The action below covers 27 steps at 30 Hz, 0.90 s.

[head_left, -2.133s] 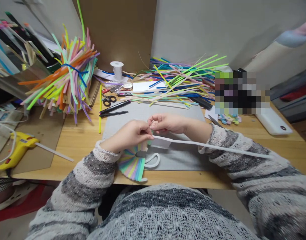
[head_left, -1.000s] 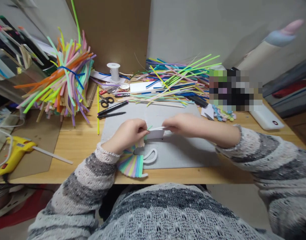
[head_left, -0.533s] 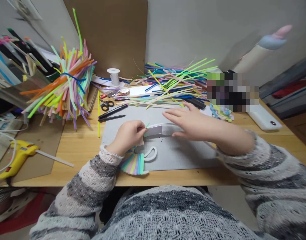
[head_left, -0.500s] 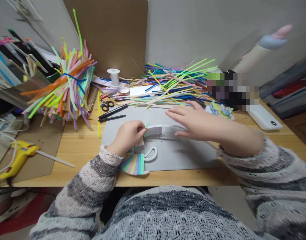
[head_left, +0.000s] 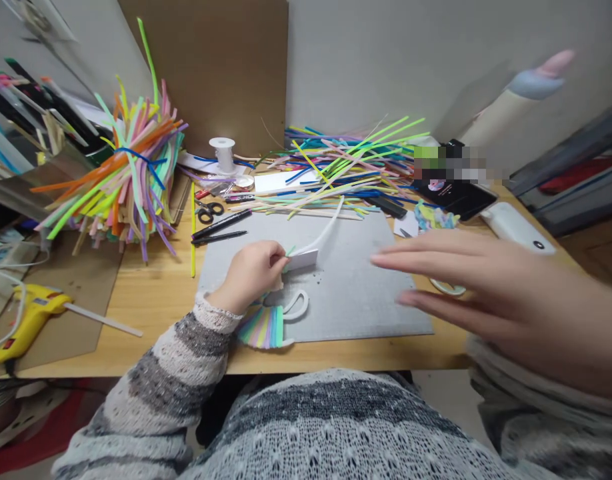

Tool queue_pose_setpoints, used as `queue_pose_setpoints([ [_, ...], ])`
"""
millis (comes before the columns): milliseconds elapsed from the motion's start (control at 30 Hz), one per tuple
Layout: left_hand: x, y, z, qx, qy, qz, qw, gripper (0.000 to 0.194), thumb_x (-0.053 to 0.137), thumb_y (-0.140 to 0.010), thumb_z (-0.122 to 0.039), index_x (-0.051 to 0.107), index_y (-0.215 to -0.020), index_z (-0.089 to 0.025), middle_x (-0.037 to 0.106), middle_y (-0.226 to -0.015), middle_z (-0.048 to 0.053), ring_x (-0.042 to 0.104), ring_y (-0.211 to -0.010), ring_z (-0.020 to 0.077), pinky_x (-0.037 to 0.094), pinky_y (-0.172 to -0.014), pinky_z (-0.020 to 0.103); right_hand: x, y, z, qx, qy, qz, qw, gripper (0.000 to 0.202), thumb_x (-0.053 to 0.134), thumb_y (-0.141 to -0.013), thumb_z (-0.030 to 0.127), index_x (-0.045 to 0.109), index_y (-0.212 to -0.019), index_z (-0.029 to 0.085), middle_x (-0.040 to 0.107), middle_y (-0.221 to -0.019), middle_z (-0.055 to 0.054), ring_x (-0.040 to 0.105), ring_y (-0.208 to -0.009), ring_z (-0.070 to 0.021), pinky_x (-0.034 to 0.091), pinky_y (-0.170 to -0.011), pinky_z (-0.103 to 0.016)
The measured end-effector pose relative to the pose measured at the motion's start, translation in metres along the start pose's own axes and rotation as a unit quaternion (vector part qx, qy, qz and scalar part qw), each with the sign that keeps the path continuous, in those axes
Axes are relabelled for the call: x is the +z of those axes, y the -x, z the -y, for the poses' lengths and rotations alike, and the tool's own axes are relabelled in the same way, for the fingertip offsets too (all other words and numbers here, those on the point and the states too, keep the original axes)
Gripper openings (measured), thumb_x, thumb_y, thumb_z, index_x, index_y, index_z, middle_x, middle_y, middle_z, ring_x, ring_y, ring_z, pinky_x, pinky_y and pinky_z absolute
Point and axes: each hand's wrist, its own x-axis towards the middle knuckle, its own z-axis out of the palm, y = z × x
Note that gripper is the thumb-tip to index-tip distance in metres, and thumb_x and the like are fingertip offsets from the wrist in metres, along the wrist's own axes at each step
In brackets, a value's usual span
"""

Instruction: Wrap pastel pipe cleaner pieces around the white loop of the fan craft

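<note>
My left hand (head_left: 253, 270) is pinched closed over the grey mat (head_left: 356, 287). From its fingertips a white pipe cleaner (head_left: 326, 232) curves up and away to the right. A small pale card (head_left: 303, 259) sticks out of the same pinch, along with a bit of light green; the rest is hidden by the fingers. Just below the left wrist lies a pastel-striped piece made of pipe cleaners (head_left: 263, 327), with a white loop (head_left: 299, 305) at its right side. My right hand (head_left: 466, 287), somewhat blurred, hovers at the mat's right edge with fingers stretched out and holds nothing.
Loose pipe cleaners (head_left: 356, 163) are heaped along the wall, and a tied bundle (head_left: 136, 173) stands back left. Scissors (head_left: 209, 212), black pens (head_left: 221, 227) and a white spool (head_left: 223, 155) lie left of centre. A yellow glue gun (head_left: 29, 317) rests at far left, a black phone (head_left: 466, 198) at right.
My right hand has moved right and nearer to me, away from the white pipe cleaner, whose free end now arcs upward. My left hand keeps its pinch in about the same place.
</note>
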Motion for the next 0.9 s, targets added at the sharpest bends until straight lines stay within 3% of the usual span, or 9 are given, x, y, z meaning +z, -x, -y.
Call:
queue_pose_setpoints([
  [100,-0.001,0.001,-0.001,0.019,-0.01,0.002,1.0,0.009,0.057,-0.081,-0.024,0.062,-0.078,-0.017,0.065,-0.074,0.004,0.056,-0.067,0.0165,0.037,-0.062,0.028,0.059,-0.042,-0.003,0.004,-0.022,-0.016,1.0,0.032,0.047,-0.092,0.028,0.061,-0.12,0.023,0.063,-0.123,-0.009,0.055,-0.116,-0.025,0.039,-0.1,-0.047],
  [167,-0.001,0.002,-0.002,0.023,-0.011,0.002,1.0,0.008,0.058,-0.081,-0.024,0.062,-0.079,-0.017,0.065,-0.073,0.003,0.055,-0.066,0.0156,0.037,-0.061,0.027,0.099,-0.065,-0.011,-0.001,-0.022,-0.013,1.0,0.032,0.049,-0.091,0.027,0.06,-0.12,0.017,0.059,-0.128,-0.013,0.052,-0.119,-0.026,0.029,-0.106,-0.051],
  [233,-0.001,0.002,-0.001,0.022,-0.013,0.003,1.0,0.007,0.058,-0.081,-0.023,0.061,-0.079,-0.017,0.064,-0.073,0.003,0.054,-0.065,0.0154,0.036,-0.06,0.027,0.127,-0.077,-0.017,-0.001,-0.037,0.018,0.999,0.03,0.048,-0.092,0.027,0.06,-0.118,0.017,0.066,-0.116,-0.011,0.058,-0.108,-0.0237,0.032,-0.1,-0.046],
  [300,0.0,0.002,0.001,0.023,-0.01,0.004,1.0,0.007,0.058,-0.082,-0.023,0.06,-0.079,-0.017,0.064,-0.074,0.003,0.054,-0.067,0.0155,0.036,-0.06,0.026,0.141,-0.079,-0.018,0.009,-0.039,0.052,0.998,0.027,0.043,-0.095,0.029,0.064,-0.107,0.018,0.07,-0.097,-0.008,0.061,-0.09,-0.0197,0.039,-0.082,-0.035],
  [400,0.001,0.002,0.003,0.022,0.01,0.006,1.0,0.006,0.058,-0.082,-0.022,0.059,-0.079,-0.017,0.063,-0.075,0.003,0.054,-0.067,0.0151,0.036,-0.061,0.026,0.143,-0.073,-0.015,0.015,0.004,0.051,0.999,0.03,0.039,-0.097,0.03,0.066,-0.097,0.018,0.069,-0.086,-0.007,0.058,-0.078,-0.0175,0.033,-0.065,-0.029],
  [533,0.004,0.002,0.003,0.022,0.028,0.006,0.999,0.006,0.058,-0.082,-0.022,0.057,-0.078,-0.017,0.061,-0.075,0.002,0.053,-0.068,0.0149,0.036,-0.061,0.026,0.138,-0.067,-0.01,0.015,0.013,0.024,1.0,0.03,0.039,-0.097,0.03,0.066,-0.095,0.019,0.068,-0.085,-0.006,0.054,-0.081,-0.0175,0.029,-0.064,-0.029],
  [700,0.006,0.004,0.0,0.026,0.039,-0.008,0.999,0.006,0.057,-0.083,-0.019,0.055,-0.077,-0.017,0.06,-0.074,0.002,0.052,-0.068,0.0145,0.036,-0.062,0.026,0.135,-0.067,-0.007,0.055,0.011,0.034,0.998,0.03,0.039,-0.096,0.029,0.067,-0.097,0.019,0.07,-0.087,-0.007,0.054,-0.083,-0.0194,0.031,-0.064,-0.029],
  [900,0.007,0.004,0.002,0.028,0.043,-0.008,0.999,0.004,0.057,-0.081,-0.018,0.056,-0.077,-0.017,0.06,-0.073,0.002,0.052,-0.067,0.014,0.036,-0.06,0.026,0.138,-0.064,-0.022,0.116,-0.211,0.08,0.967,0.029,0.044,-0.094,0.03,0.067,-0.112,0.028,0.071,-0.109,-0.001,0.064,-0.095,-0.017,0.043,-0.076,-0.028],
])
